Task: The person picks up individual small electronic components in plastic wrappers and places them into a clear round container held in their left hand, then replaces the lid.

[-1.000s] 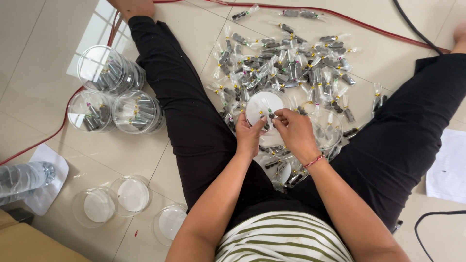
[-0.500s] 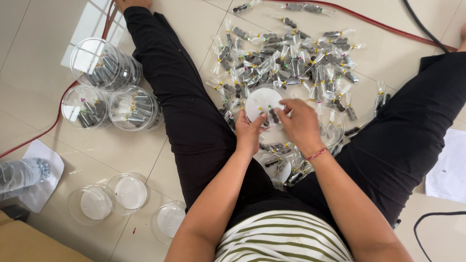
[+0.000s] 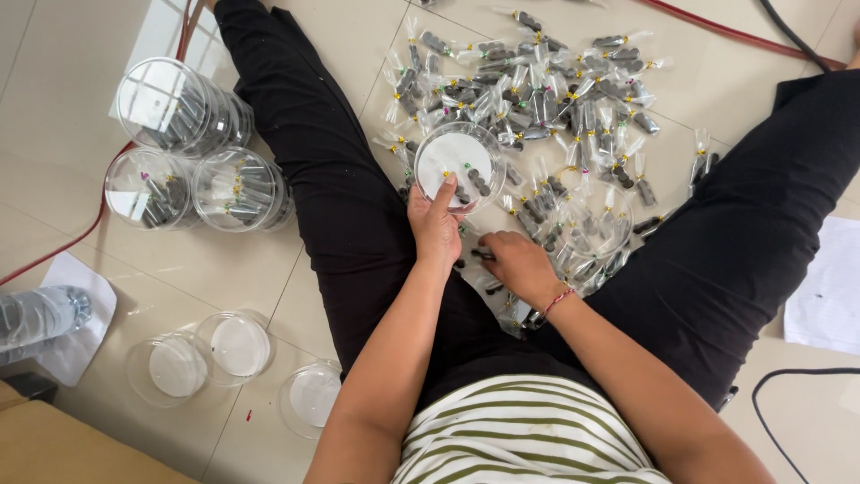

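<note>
I sit on a tiled floor with my legs spread. My left hand (image 3: 436,224) grips the near rim of a clear round plastic jar (image 3: 460,164) that holds a few small dark packets. My right hand (image 3: 515,264) is lower, with its fingers closed on a small wrapped packet (image 3: 479,254) from the pile between my legs. A heap of small clear wrapped packets with dark contents and yellow ties (image 3: 555,99) spreads over the floor beyond the jar. A second clear jar (image 3: 593,220) lies among them.
Three filled clear jars (image 3: 193,148) lie on their sides at the left. Three empty jars with white bottoms (image 3: 237,363) stand near my left knee. A plastic bottle (image 3: 36,318) lies on paper at far left. A red cable (image 3: 54,246) and a black cable (image 3: 806,381) cross the floor.
My right hand has left the jar's mouth and dropped down to the packets by my lap. My left hand still holds the jar.
</note>
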